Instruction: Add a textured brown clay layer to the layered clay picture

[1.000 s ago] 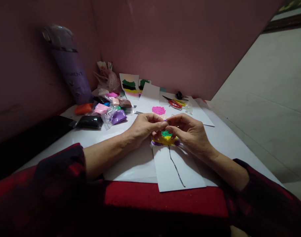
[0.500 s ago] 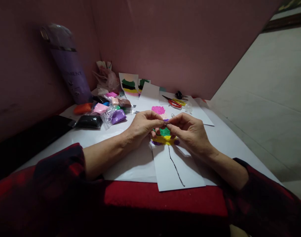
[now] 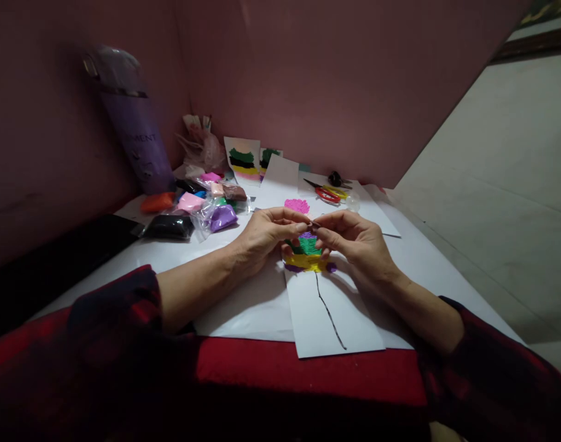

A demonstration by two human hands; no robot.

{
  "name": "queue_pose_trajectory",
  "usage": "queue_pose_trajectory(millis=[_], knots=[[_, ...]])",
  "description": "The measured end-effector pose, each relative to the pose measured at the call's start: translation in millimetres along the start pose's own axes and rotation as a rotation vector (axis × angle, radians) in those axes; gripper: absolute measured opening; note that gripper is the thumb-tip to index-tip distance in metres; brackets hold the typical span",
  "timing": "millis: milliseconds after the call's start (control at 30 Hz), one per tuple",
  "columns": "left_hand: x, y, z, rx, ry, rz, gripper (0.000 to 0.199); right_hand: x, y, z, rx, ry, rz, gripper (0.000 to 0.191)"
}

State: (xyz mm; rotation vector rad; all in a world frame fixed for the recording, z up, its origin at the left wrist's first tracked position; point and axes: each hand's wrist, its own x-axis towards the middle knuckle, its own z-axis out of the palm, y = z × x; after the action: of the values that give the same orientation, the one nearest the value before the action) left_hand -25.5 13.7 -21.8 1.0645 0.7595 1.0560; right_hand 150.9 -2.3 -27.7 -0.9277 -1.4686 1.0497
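The tall purple bottle (image 3: 137, 132) carries dark lettering; "MENT" is readable, its beginning unclear. The long axis of the white rectangular card (image 3: 326, 319) runs away from the person, and its near end projects past the edge of the white-covered counter (image 3: 243, 307). On the card are a bright pink patch (image 3: 296, 205), purple, green and yellow textured bands, and a thin, bent black line. Above it, the left hand (image 3: 266, 236) and right hand (image 3: 361, 245) pinch a small dark piece (image 3: 314, 226) between nearly closed fingertips; its exact shape is too small to tell.
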Motion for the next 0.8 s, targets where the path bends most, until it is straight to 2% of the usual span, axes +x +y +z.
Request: queue_pose_trajectory(millis=[100, 200, 300, 400, 500, 667, 800], knots=[[1.5, -0.6, -0.7, -0.012, 0.013, 0.01, 0.016, -1.7, 0.0, 1.1, 0.028, -0.065, 0.007, 0.021], [2.1, -0.9, -0.5, 0.012, -0.033, -0.031, 0.015, -1.5, 2.2, 0.8, 0.057, -0.085, -0.031, 0.02], [2.2, -1.5, 0.6, 0.033, -0.052, -0.035, 0.009, -0.8, 4.5, 0.4, 0.05, -0.079, -0.059, 0.023], [2.3, -2.3, 1.0, 0.049, -0.017, 0.016, 0.01, -1.7, 5.3, 0.5, -0.007, -0.032, -0.071, 0.03], [2.2, -3.1, 0.5, 0.084, -0.028, 0.044, 0.012, -3.1, 5.7, 0.8, -0.078, -0.014, -0.124, 0.022], [1.7, -3.6, -0.3, 0.07, -0.131, 0.022, 0.016, -3.4, 6.3, 0.3, -0.171, 0.003, -0.172, 0.012], [1.5, -2.5, 0.4, 0.048, -0.078, 0.035, 0.018, -3.5, 5.7, 0.3, -0.156, -0.007, -0.182, 0.009]])
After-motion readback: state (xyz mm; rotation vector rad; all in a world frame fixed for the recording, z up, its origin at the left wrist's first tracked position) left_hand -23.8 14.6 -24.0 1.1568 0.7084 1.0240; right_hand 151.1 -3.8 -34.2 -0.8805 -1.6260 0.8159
